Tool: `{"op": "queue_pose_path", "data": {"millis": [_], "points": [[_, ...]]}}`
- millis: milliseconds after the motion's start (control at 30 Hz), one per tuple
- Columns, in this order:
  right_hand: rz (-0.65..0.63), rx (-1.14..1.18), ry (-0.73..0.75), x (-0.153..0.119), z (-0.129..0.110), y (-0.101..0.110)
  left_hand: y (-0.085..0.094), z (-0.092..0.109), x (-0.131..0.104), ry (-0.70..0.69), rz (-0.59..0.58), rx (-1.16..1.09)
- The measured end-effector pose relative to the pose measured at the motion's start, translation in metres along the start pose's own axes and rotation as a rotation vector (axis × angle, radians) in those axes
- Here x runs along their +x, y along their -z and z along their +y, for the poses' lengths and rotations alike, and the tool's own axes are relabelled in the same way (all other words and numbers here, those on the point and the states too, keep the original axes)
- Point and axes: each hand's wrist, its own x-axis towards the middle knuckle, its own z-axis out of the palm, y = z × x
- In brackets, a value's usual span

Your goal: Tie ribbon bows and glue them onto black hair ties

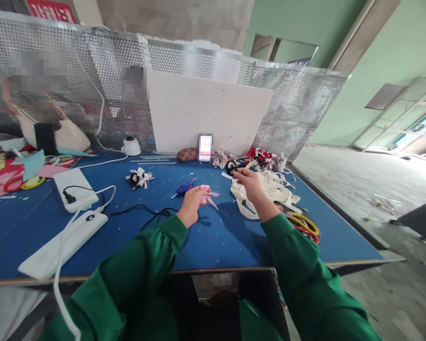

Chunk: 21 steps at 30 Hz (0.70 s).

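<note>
Green sleeves [128,279] nearest camera, both cut off at bottom edge; dark legs [261,303] below table [227,246], mostly hidden. Phone screen [205,148] pixelated, unreadable. Left hand [191,206]: pinching pink ribbon [210,198] between thumb and fingers, gripped part hidden, 2 loose ends poking out right of fingertips; can't tell how folded inside. Right hand [248,183]: thumb and fingers pressed together on black ring [230,166], ring projecting just past fingertips, up and left; small, hard to make out, can't tell if touching frilly bundle [220,160] behind. Blue glue gun [184,188] just beside left hand, partly hidden. Cream strips [277,187] piled beside and beyond right hand, partly covered by wrist.
</note>
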Motion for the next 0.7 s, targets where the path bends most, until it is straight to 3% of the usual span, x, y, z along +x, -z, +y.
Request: {"op": "queue_pose_path", "data": {"millis": [67,133,300,567,700], "points": [[-0.050,0.371,-0.021,-0.029,-0.011,-0.010,0.000,0.004,-0.003,0.003,-0.005,-0.009],[-0.067,0.440,-0.001,-0.054,-0.020,-0.021,0.001,0.006,-0.007,0.009,-0.006,-0.012],[-0.010,0.117,0.205,-0.094,-0.030,-0.041,0.012,0.005,-0.026,0.067,0.033,0.000],[-0.212,-0.301,0.649,-0.123,-0.030,-0.057,0.040,-0.010,-0.061,0.069,0.151,0.013],[-0.280,-0.390,0.773,-0.129,-0.032,-0.062,0.047,-0.014,-0.072,0.037,0.124,-0.044]]}}
